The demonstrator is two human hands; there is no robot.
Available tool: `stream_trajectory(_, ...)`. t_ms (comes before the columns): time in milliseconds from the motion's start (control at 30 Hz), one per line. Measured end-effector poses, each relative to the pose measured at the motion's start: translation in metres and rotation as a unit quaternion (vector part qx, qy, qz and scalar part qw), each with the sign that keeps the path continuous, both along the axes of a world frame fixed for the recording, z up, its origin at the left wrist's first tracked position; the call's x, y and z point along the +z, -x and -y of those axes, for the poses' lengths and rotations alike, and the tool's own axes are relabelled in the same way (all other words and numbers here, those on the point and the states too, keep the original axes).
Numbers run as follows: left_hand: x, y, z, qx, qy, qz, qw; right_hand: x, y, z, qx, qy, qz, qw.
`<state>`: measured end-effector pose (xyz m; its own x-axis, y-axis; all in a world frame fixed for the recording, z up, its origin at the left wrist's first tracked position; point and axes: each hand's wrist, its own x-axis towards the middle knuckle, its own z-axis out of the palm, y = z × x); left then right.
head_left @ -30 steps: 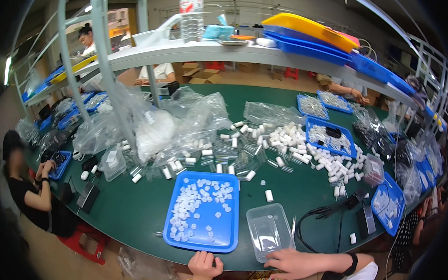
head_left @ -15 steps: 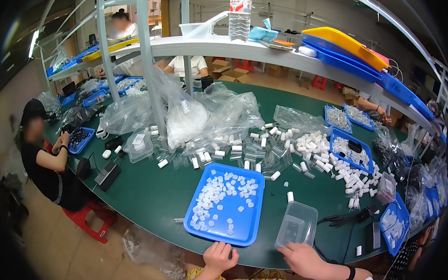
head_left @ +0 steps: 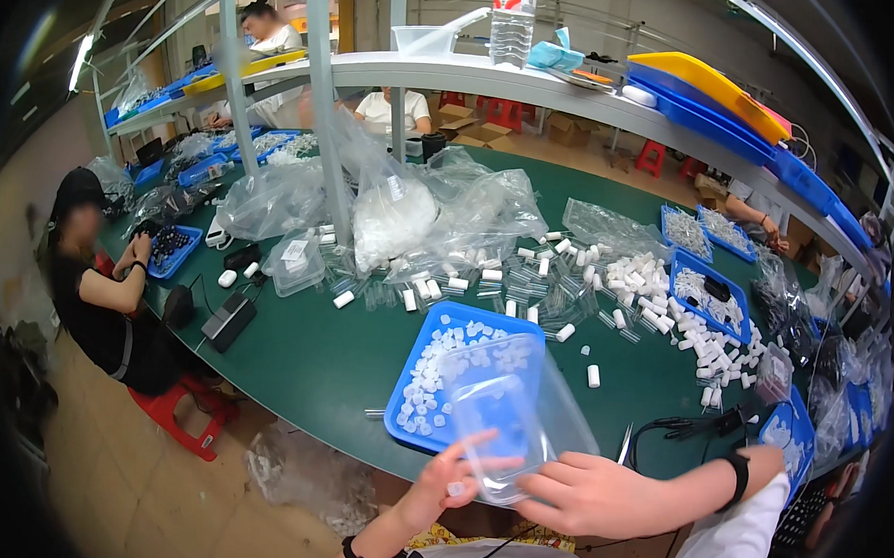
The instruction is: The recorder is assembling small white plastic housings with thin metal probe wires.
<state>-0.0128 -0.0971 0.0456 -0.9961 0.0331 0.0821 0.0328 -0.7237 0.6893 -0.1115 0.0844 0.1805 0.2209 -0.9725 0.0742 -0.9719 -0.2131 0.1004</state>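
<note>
A clear plastic tub [head_left: 516, 407] is tilted up off the green table [head_left: 304, 348], held at its near end by both hands. My left hand [head_left: 453, 474] grips its near left corner, thumb over the rim. My right hand [head_left: 587, 495] grips its near right side; a black band sits on that wrist. Behind the tub lies a blue tray [head_left: 433, 378] strewn with small white plastic caps. The tub looks empty and covers the tray's right part.
Clear bags of white parts [head_left: 400, 217] pile at the table's middle, with white cylinders [head_left: 656, 288] and more blue trays [head_left: 711, 296] to the right. A seated person [head_left: 98, 284] works at the left on a red stool [head_left: 177, 412]. A shelf [head_left: 496, 77] spans overhead. Black cable [head_left: 690, 429] lies at the right.
Both hands have taken hold of the clear tub, which stood on the table beside the blue tray, and lifted and tilted it over the tray's right side. The view has shifted left.
</note>
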Motion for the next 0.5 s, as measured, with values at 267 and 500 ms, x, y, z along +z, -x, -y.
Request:
stream_trajectory(267,-0.004,-0.046,0.052,0.243,0.015,0.087,0.966,0.004,0.042,0.12,0.208,-0.134,0.221,0.943)
stream_trajectory(500,-0.034,-0.086,0.093,0.407,0.039,0.11,0.906,0.12,0.206,0.307,-0.092,0.272,-0.046,0.957)
